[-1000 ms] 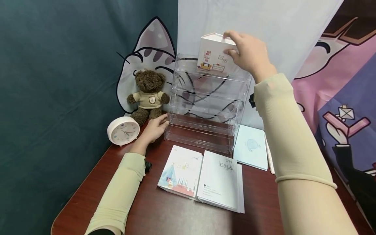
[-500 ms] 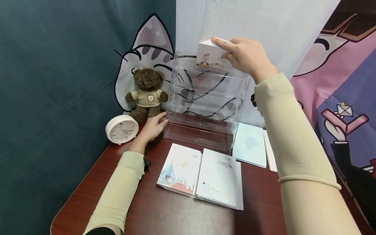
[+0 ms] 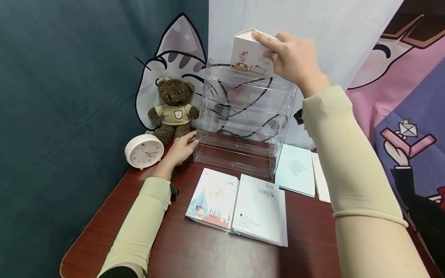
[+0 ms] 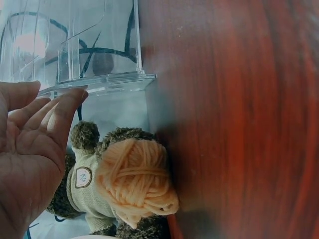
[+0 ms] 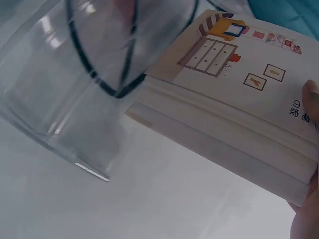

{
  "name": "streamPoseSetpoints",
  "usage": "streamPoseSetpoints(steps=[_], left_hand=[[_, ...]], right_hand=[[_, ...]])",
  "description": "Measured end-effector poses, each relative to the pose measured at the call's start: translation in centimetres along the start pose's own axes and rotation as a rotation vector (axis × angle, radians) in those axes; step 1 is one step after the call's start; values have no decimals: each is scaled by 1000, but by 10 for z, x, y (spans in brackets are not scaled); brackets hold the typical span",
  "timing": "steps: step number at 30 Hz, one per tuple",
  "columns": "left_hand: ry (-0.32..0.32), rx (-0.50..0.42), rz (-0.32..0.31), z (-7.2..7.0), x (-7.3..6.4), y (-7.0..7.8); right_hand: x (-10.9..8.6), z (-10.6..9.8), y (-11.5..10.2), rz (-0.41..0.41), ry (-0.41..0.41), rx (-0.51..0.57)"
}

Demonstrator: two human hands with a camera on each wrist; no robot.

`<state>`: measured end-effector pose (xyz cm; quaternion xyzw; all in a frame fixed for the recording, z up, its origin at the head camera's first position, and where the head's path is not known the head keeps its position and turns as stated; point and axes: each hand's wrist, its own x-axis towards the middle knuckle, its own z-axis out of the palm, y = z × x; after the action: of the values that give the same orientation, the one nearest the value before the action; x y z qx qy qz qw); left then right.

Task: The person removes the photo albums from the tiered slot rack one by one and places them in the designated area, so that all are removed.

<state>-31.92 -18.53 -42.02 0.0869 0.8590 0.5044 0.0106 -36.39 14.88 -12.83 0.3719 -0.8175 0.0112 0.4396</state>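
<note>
In the head view my right hand [image 3: 295, 58] grips a thick white notebook [image 3: 247, 58] by its top right part, one finger laid along the top edge. Its cover, printed with a chair and a chest of drawers, faces forward. The notebook overlaps the top tier of a clear tiered rack [image 3: 240, 148]. Close by in the right wrist view, the notebook [image 5: 234, 104] is tilted beside the clear plastic panel [image 5: 55, 99], its page edges showing. My left hand [image 3: 182, 148] touches the rack's lower left side, fingers fairly straight in the left wrist view.
A teddy bear [image 3: 175, 104] and a round alarm clock [image 3: 144, 151] stand left of the rack. An orange yarn bundle [image 4: 134, 177] lies by the bear. In front lie two white notebooks [image 3: 213, 199], with a pale blue notebook [image 3: 294, 170] at the right.
My right forefinger has stretched along the notebook's top. The notebook dipped and tilted at the rack's top, then rose again. My left hand stays at the rack's side.
</note>
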Motion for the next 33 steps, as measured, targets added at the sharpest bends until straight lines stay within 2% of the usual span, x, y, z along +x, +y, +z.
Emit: streamPoseSetpoints(steps=[3, 7, 13, 15, 24, 33], left_hand=[[0, 7, -1, 0, 0, 1], [18, 13, 19, -1, 1, 2], [18, 21, 25, 0, 2, 3], [20, 22, 28, -1, 4, 4], [1, 9, 4, 2, 4, 5], [4, 1, 19, 1, 4, 0]], right_hand=[[1, -7, -1, -1, 55, 6], [-3, -17, -1, -4, 88, 20], [-17, -33, 1, -66, 142, 50], [-24, -39, 2, -65, 157, 65], [-69, -64, 2, -67, 132, 64], [-122, -77, 7, -39, 134, 95]])
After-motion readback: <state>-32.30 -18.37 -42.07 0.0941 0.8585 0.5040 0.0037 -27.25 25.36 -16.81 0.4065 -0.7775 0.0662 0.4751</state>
